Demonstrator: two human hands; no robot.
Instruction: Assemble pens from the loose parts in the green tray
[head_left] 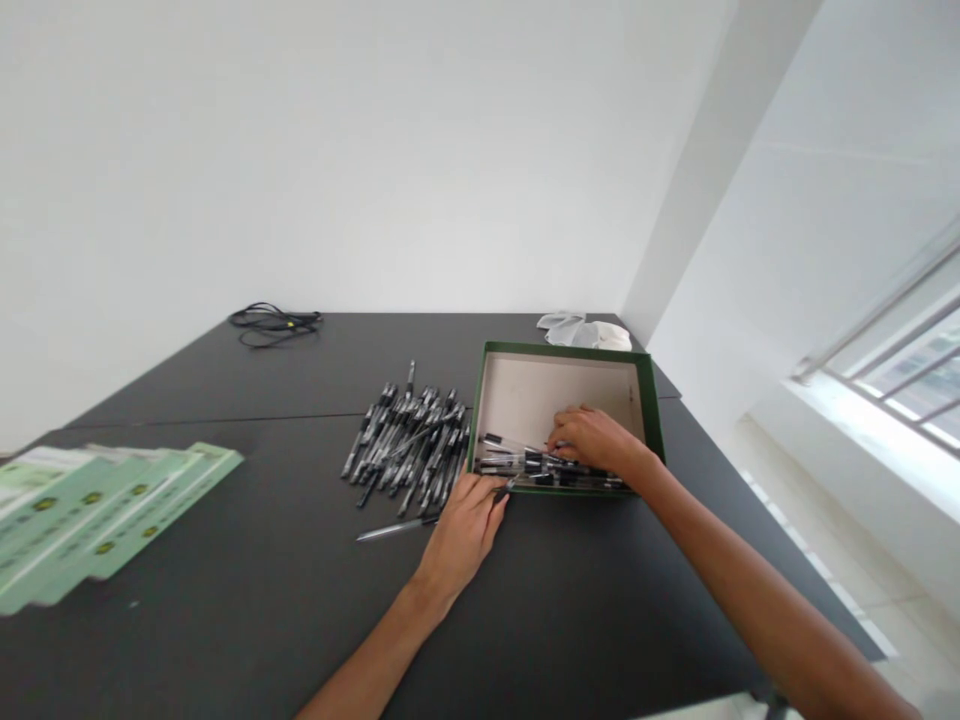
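Note:
My left hand [463, 523] is closed around a pen [390, 531] at the box's near left corner. The clear barrel sticks out to the left and the dark tip end shows by my thumb. My right hand [592, 440] reaches into a shallow green box [652, 405] with a pale inside. Its curled fingers are on a pen [514, 442] that lies at a slant over the others; the fingertips are partly hidden. Several black-and-clear pens [525, 462] lie lengthwise along the box's near wall. Left of the box is a loose heap of similar pens [411, 440].
Overlapping green printed packs [112, 510] lie on the left of the black table [285, 600]. A coiled black cable [274, 322] is at the back left. White plastic bags [585, 331] sit behind the box, and a white wall [420, 160] bounds the back.

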